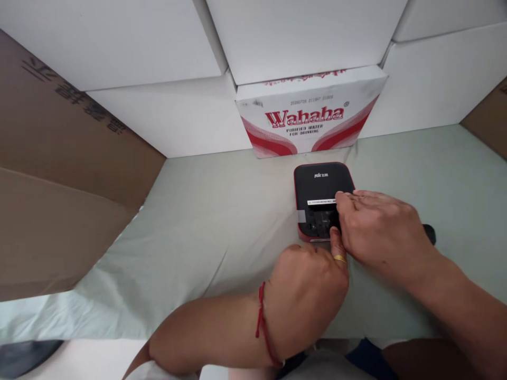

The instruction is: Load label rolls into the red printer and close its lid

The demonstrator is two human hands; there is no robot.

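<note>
A flat black box with red edges [322,187] and rounded corners lies on the green cloth, with white lettering near its far end. Across it runs a thin white label strip, and nearer me is a recess with dark or clear plastic parts. My right hand [380,227] closes over the box's right side, its thumb and fingertips at the recess. My left hand [307,290], with a red cord bracelet, is curled at the near edge; its thumb presses the near right corner beside the right hand. The left fingertips are hidden.
A white and red Wahaha carton [309,119] stands behind the box. White cartons [158,42] form a wall at the back. A brown carton [67,184] stands left. Something black [430,234] lies partly hidden behind my right wrist. The green cloth [190,221] ends near my body.
</note>
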